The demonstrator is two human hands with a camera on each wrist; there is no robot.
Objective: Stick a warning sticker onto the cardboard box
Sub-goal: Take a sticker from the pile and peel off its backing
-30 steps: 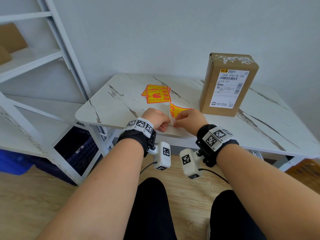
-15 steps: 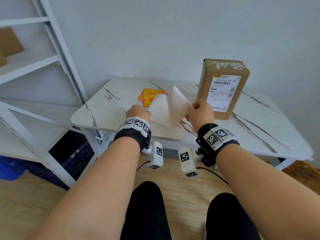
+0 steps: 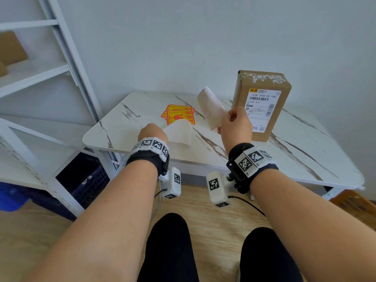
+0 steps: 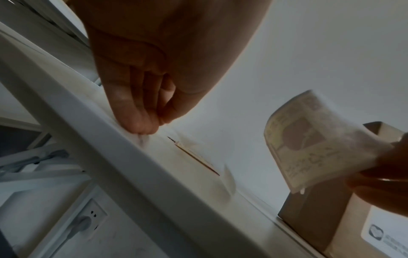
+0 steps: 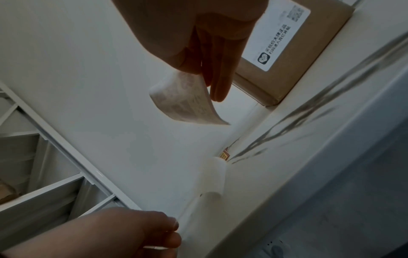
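A brown cardboard box (image 3: 262, 102) with a white shipping label stands upright at the back right of the marble table (image 3: 305, 151). My right hand (image 3: 232, 117) pinches a peeled warning sticker (image 3: 210, 106) by one corner, held in the air just left of the box with its pale back toward me. In the right wrist view the sticker (image 5: 187, 99) curls below my right fingers (image 5: 218, 83). My left hand (image 3: 154, 132) pinches the white backing paper (image 3: 180, 135), which lies curled on the table. A stack of red-and-yellow stickers (image 3: 179, 115) lies behind it.
A white metal shelf rack (image 3: 61, 64) stands to the left of the table, with a dark crate (image 3: 85, 176) and a blue bin (image 3: 10, 198) under it. A wall rises right behind the table. My knees are below the table's front edge.
The sticker has come fully off its backing. My right hand has carried it up and right toward the box, while my left hand has lowered the backing paper onto the table.
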